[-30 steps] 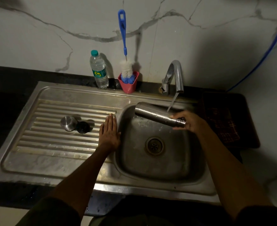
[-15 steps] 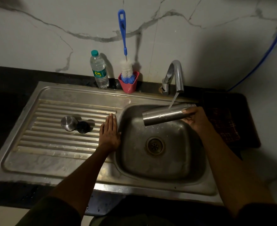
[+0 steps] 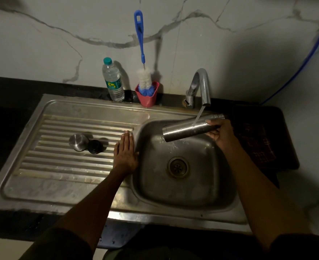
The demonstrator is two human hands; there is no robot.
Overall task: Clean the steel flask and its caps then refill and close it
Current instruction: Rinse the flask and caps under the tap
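While water from the tap hits it, steel flask lies near-horizontal over the sink; right hand grips its neck end, body sticking out leftward. Left hand flat, fingers straight, on the drainboard, holding nothing.

steel flask sideways under tap, caps on drainboard

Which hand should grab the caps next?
Left. The left hand rests flat and free on the drainboard beside the steel cap and black cap. The right hand holds the flask under running water.
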